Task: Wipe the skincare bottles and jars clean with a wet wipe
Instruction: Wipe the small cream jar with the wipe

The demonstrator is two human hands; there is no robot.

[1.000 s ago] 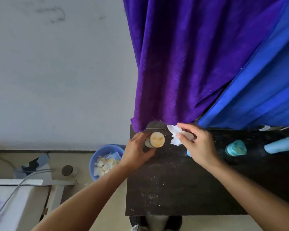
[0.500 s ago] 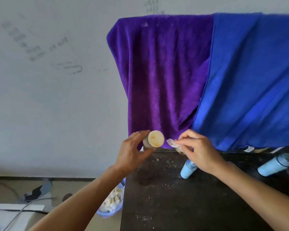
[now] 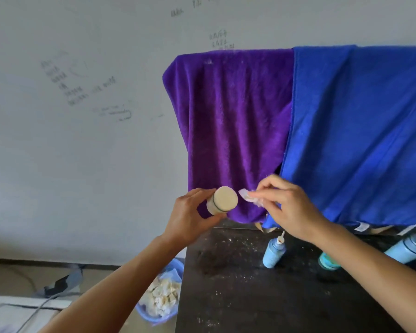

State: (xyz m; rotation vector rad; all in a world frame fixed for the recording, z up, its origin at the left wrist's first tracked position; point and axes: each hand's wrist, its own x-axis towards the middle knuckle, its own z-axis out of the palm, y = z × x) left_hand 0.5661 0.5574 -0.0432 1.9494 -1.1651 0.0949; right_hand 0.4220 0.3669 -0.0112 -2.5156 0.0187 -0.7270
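Note:
My left hand (image 3: 190, 219) grips a small cream-coloured jar (image 3: 222, 200), lifted above the table's far left corner with its round end turned toward me. My right hand (image 3: 286, 207) pinches a crumpled white wet wipe (image 3: 249, 197) just to the right of the jar, a narrow gap between them. On the dark table (image 3: 250, 296) below stand a light blue bottle with a nozzle (image 3: 274, 253), a teal jar (image 3: 328, 261) partly hidden by my right forearm, and a pale blue bottle lying on its side (image 3: 406, 248).
A purple towel (image 3: 231, 131) and a blue towel (image 3: 360, 131) hang behind the table. A blue bin (image 3: 159, 296) holding used wipes sits on the floor left of the table. A cable (image 3: 34, 308) runs across the floor at the lower left.
The jar went up off the table in my left hand. My right hand rose along with it, still pinching the wipe. The view tilted upward, showing the towels' tops.

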